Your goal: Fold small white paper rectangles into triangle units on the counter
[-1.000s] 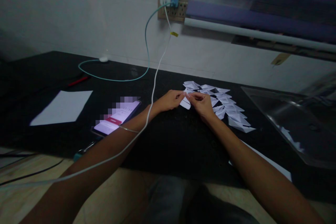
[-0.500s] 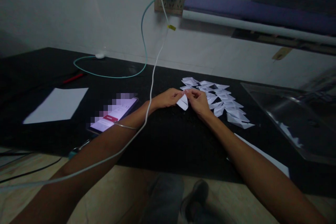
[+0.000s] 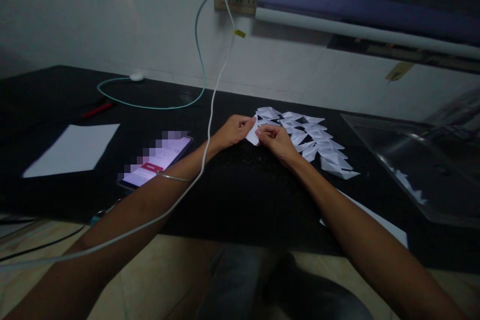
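A small folded piece of white paper (image 3: 252, 133) is pinched between my two hands above the black counter. My left hand (image 3: 236, 130) grips its upper left side, thumb and fingers closed. My right hand (image 3: 276, 141) has its fingertips closed on the right edge. Just beyond and to the right lie several folded white paper pieces (image 3: 317, 135), pointed and set in overlapping rows. My right hand partly hides the nearest of them.
On the left lie a white paper sheet (image 3: 73, 150) and a lit phone (image 3: 161, 162). A white cable (image 3: 210, 125) hangs across my left forearm. Another sheet (image 3: 378, 217) is partly under my right forearm. A sink (image 3: 423, 175) is at the right, a red-handled tool (image 3: 96, 110) far left.
The folded paper has turned in my hands, and my right fingers have slid lower on its edge. My hands are slightly farther apart. The whole view has shifted a little.
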